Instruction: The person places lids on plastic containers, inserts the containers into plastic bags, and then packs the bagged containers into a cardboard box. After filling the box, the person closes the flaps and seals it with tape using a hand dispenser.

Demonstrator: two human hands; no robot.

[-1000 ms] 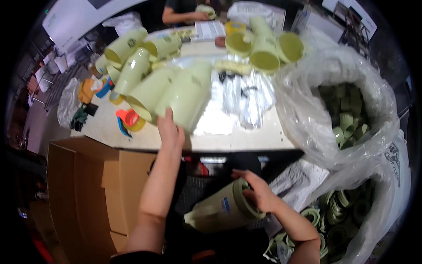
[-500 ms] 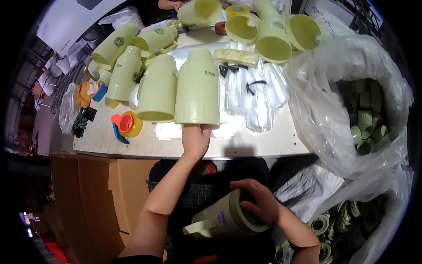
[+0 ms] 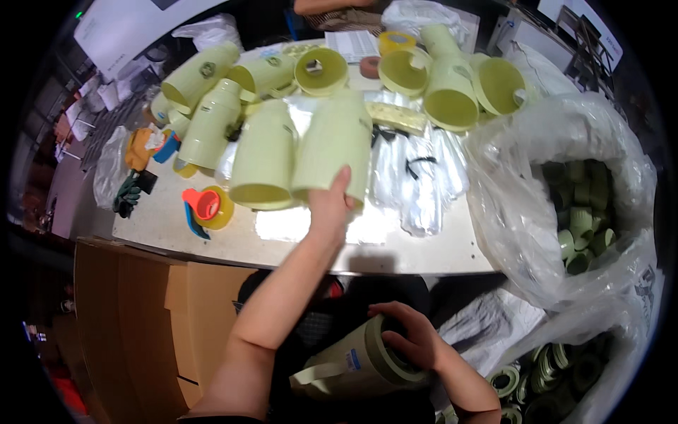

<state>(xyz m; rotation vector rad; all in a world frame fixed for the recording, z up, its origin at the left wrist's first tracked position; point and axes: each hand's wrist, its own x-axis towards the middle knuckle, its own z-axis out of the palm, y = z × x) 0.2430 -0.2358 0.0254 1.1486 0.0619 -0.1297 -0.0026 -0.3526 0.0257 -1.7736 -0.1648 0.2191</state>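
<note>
My left hand [image 3: 329, 210] grips the lower rim of a pale green flask shell [image 3: 335, 145] at the table's middle, the thumb on the outer wall and the other fingers partly hidden inside. Beside it on the left leans another pale green shell [image 3: 265, 155], its open bottom toward me. On my lap a pale green jug [image 3: 337, 360] with a side handle and a small blue label lies tilted. My right hand [image 3: 411, 333] is curled over that jug's round end rim, with the thumb at the opening.
More shells [image 3: 452, 88] lie along the table's back. Bundled clear plastic bags [image 3: 417, 187] rest right of centre. A red scoop [image 3: 205, 203] sits on a yellow tape roll at left. Plastic sacks [image 3: 508, 205] of green parts stand right; an open carton [image 3: 134, 318] is lower left.
My left thumb has come round to the shell's outer wall, and the shell has turned, its mark shifting right. A shell at the back has tipped its opening toward me. The view has shifted.
</note>
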